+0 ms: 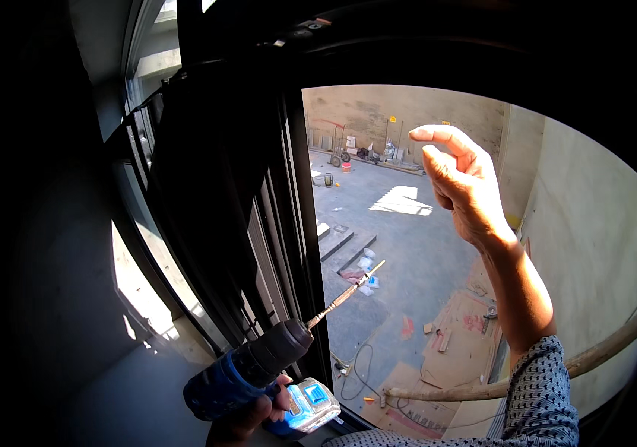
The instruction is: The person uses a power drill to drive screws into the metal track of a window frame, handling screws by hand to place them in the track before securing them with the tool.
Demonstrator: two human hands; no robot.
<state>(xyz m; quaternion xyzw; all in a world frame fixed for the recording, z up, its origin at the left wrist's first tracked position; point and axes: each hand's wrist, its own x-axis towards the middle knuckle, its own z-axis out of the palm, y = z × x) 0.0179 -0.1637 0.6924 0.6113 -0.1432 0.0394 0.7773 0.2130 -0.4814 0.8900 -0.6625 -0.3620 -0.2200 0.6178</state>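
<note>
I hold blue drill (218, 384) in left grip (261, 408) | chuck (289, 343) at its 1 o'clock | right grip (458, 182) narrowly parted

My R sleeve (542, 387): greyish cloth w/ small dk repeating marks, loose cuff, ends partway along forearm. Same-patterned cloth (415, 440) at btm edge. R hand (461, 182) & L hand (257, 411) bare.

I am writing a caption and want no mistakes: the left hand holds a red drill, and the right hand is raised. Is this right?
One thing is wrong: the drill is blue and black, not red, as the head view shows. The left hand holds it, and the right hand is raised.
</note>
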